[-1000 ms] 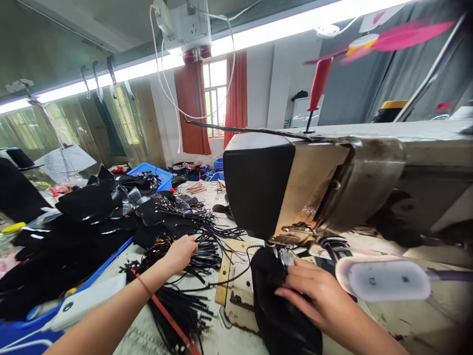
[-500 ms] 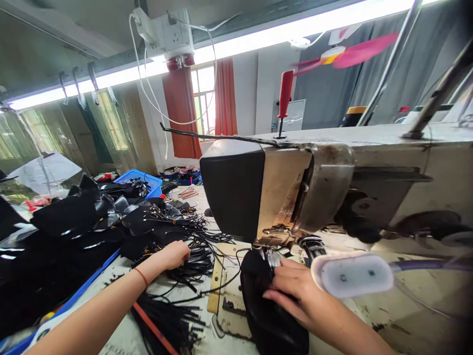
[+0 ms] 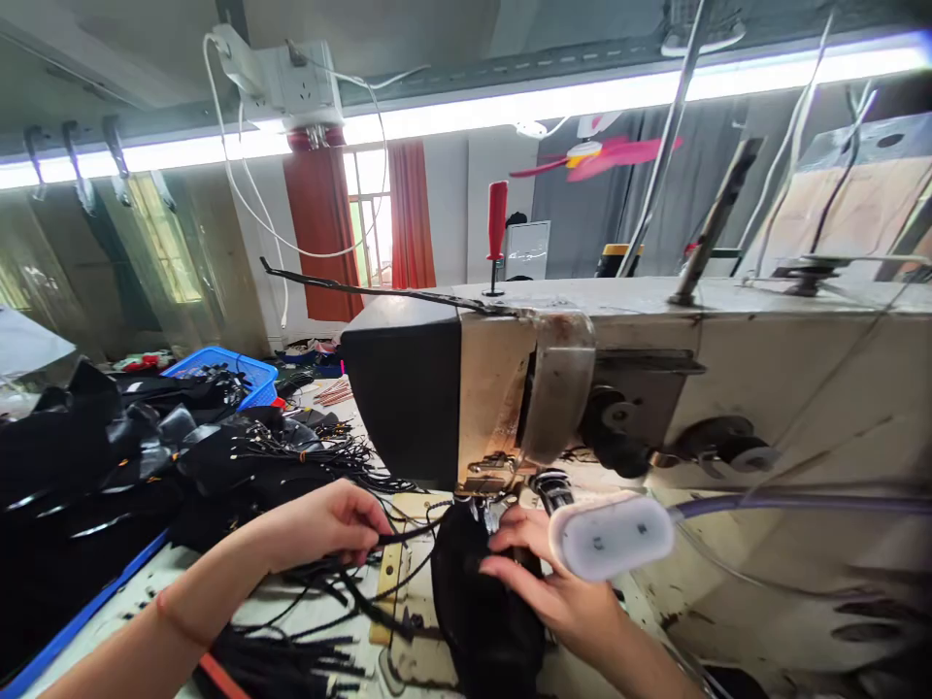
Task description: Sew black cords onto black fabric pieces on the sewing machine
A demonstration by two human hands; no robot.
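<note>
My left hand (image 3: 339,529) pinches a black cord (image 3: 412,534) between thumb and fingertips, left of the sewing machine's (image 3: 502,388) needle area. The cord stretches right towards the presser foot. Under the foot lies a curved black fabric piece (image 3: 481,602), hanging towards me. My right hand (image 3: 546,568) has its bent fingers and thumb on this piece's right side, close to the foot; its fingertips are partly hidden. A bundle of black cords (image 3: 298,660) lies below my left hand, and more loose cords (image 3: 298,447) with pale tips lie beyond it.
A pile of black pieces (image 3: 65,485) covers the left side, with a blue basket (image 3: 254,374) behind. A white lamp (image 3: 618,537) sits above my right wrist. A red-handled screwdriver (image 3: 497,218) stands on the machine head; a pink fan (image 3: 618,155) is beyond.
My left hand has come up from the cord pile and moved nearer the needle area, now with a cord in its pinch. My right hand stays at the fabric piece. The view has swung right.
</note>
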